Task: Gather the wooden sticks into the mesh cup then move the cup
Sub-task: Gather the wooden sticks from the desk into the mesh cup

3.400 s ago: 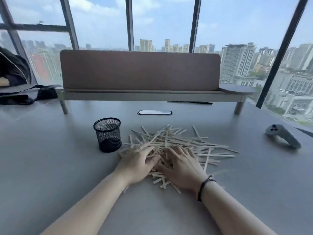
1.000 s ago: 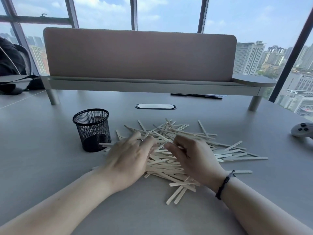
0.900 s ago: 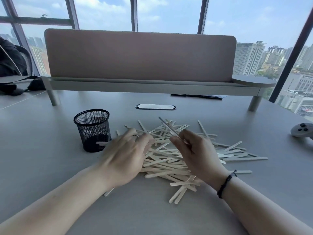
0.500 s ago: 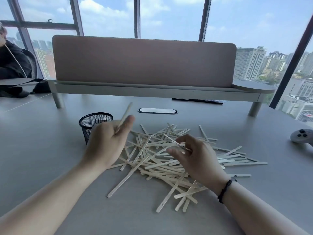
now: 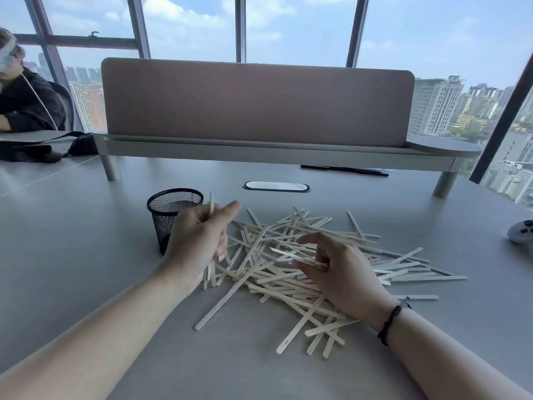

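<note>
A loose pile of pale wooden sticks [image 5: 314, 272] lies on the grey table. The black mesh cup [image 5: 170, 210] stands upright to the left of the pile, partly hidden behind my left hand. My left hand [image 5: 199, 241] is raised in front of the cup, shut on a few sticks held nearly upright; their tips show above and below the fist. My right hand [image 5: 334, 269] hovers over the middle of the pile, its fingers pinching a few sticks that point left.
A low shelf with a brown divider panel [image 5: 256, 102] runs across the back. A cable port [image 5: 276, 186] sits in the table behind the pile. A grey controller [image 5: 522, 233] lies at the right edge. A person in black [image 5: 26, 102] sits far left.
Both hands lifted off the pile. My left hand picked up sticks and turned them upright beside the cup. My right hand took up a few sticks. The pile spread toward me.
</note>
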### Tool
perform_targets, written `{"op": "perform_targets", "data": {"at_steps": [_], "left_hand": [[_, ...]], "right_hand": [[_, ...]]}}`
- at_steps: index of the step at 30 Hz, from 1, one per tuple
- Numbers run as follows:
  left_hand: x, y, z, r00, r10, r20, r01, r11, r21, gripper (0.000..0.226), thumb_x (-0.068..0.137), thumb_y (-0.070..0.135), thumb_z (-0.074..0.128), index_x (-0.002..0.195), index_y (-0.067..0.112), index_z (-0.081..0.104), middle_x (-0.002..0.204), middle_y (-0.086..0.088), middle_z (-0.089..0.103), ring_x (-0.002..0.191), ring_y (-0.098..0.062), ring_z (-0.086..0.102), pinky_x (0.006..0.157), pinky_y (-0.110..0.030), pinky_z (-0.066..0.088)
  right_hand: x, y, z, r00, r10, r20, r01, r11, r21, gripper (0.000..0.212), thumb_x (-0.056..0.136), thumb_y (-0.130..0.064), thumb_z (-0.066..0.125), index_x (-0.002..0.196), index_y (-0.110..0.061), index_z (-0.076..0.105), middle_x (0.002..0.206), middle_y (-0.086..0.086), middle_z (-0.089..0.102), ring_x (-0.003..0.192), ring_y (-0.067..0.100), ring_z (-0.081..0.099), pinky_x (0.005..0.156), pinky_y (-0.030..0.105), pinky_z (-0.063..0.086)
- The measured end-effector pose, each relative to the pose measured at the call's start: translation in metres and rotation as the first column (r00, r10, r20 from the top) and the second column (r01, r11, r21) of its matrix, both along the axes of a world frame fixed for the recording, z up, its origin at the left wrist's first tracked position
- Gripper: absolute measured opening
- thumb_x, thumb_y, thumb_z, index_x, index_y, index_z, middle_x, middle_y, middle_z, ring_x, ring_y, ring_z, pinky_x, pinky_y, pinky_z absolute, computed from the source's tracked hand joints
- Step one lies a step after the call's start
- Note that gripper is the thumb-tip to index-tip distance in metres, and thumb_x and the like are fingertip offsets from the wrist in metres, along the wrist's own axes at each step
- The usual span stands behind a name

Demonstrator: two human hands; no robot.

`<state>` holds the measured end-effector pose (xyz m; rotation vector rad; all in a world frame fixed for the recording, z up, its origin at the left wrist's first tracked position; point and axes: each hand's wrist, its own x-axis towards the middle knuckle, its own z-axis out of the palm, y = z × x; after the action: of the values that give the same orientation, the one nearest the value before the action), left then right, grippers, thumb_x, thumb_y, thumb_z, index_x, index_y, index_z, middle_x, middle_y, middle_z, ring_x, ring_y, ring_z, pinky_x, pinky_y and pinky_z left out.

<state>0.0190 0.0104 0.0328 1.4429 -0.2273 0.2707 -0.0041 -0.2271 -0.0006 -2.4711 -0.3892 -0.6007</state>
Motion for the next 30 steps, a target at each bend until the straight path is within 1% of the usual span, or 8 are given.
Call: {"op": "perform_targets", "data": {"at_steps": [4,6,8,11,16,21,25,30], "left_hand": [[-0.002,-0.005,-0.005,1.000,-0.028,-0.013,0.029,0.997,0.073,0.054,0.087,0.029,0.073,0.051,0.017,0.033,0.041,0.000,0.026,0.034,-0.015,0.024,0.041,-0.020,0.026],[-0.004,-0.007,-0.007,0.999,-0.023,0.029,0.012,0.946,0.324,0.056,0.085,0.036,0.074,0.052,0.016,0.033,0.046,-0.002,0.023,0.035,-0.010,0.026,0.042,-0.021,0.030],[-0.011,-0.010,-0.009,0.978,-0.067,0.197,-0.079,0.758,0.648,0.059,0.086,0.043,0.071,0.052,0.016,0.032,0.045,0.005,0.028,0.038,-0.006,0.029,0.050,-0.020,0.040],[-0.033,-0.021,-0.011,0.927,-0.205,0.315,-0.169,0.523,0.836,0.062,0.075,0.077,0.059,0.056,0.021,0.043,0.048,0.009,0.047,0.046,-0.008,0.045,0.050,-0.021,0.040],[-0.055,-0.049,-0.016,0.962,-0.222,0.160,-0.133,0.134,0.982,0.092,0.051,0.105,0.029,0.113,0.041,0.053,0.115,0.019,0.055,0.106,-0.009,0.062,0.082,-0.032,0.043],[-0.054,-0.062,-0.018,0.957,-0.241,0.161,-0.132,0.134,0.982,0.057,0.082,0.076,0.042,0.126,0.040,0.049,0.123,0.018,0.052,0.112,-0.012,0.059,0.085,-0.032,0.044],[-0.046,-0.054,-0.017,0.923,-0.332,0.193,-0.155,0.138,0.978,0.027,0.095,0.051,0.047,0.117,0.036,0.056,0.115,0.012,0.058,0.104,-0.017,0.063,0.084,-0.033,0.050],[-0.036,-0.044,-0.020,0.871,-0.417,0.260,-0.269,0.039,0.962,0.034,0.090,0.014,0.043,0.121,0.023,0.054,0.107,-0.001,0.067,0.093,-0.029,0.066,0.076,-0.041,0.055]], "right_hand": [[0.000,0.000,-0.001,1.000,0.011,-0.026,-0.011,1.000,-0.012,0.031,0.084,-0.044,0.071,0.113,-0.035,0.066,0.056,-0.009,0.045,0.055,0.007,0.045,0.057,0.030,0.041],[0.000,0.000,-0.001,1.000,0.009,-0.011,-0.009,1.000,-0.008,0.021,0.086,-0.042,0.070,0.106,-0.036,0.069,0.058,-0.010,0.052,0.056,0.006,0.049,0.057,0.030,0.042],[-0.001,0.000,0.000,0.999,-0.006,0.035,0.005,1.000,0.022,0.010,0.088,-0.036,0.070,0.097,-0.034,0.071,0.056,-0.014,0.055,0.056,0.004,0.050,0.055,0.029,0.043],[0.001,-0.002,0.004,0.991,-0.030,0.131,0.017,0.995,0.102,0.010,0.088,-0.031,0.065,0.083,-0.024,0.069,0.049,-0.017,0.048,0.050,0.006,0.044,0.050,0.025,0.036],[-0.005,0.003,0.024,0.964,-0.043,0.264,-0.036,0.957,0.289,0.051,0.094,-0.048,0.054,0.069,-0.005,0.063,0.048,-0.003,0.049,0.044,0.016,0.036,0.044,0.021,0.028],[-0.017,0.012,0.049,0.959,0.008,0.282,-0.140,0.882,0.450,0.046,0.095,-0.035,0.056,0.065,-0.002,0.062,0.050,-0.024,0.054,0.042,0.003,0.041,0.046,0.014,0.029],[-0.021,0.009,0.060,0.959,-0.008,0.283,-0.161,0.804,0.572,0.045,0.098,-0.038,0.054,0.062,-0.014,0.064,0.044,0.005,0.039,0.044,0.009,0.033,0.046,0.029,0.029],[-0.013,-0.002,0.057,0.962,-0.094,0.256,-0.105,0.740,0.664,0.049,0.092,-0.056,0.050,0.063,-0.020,0.064,0.051,0.028,0.041,0.046,0.037,0.038,0.047,0.039,0.033]]}}
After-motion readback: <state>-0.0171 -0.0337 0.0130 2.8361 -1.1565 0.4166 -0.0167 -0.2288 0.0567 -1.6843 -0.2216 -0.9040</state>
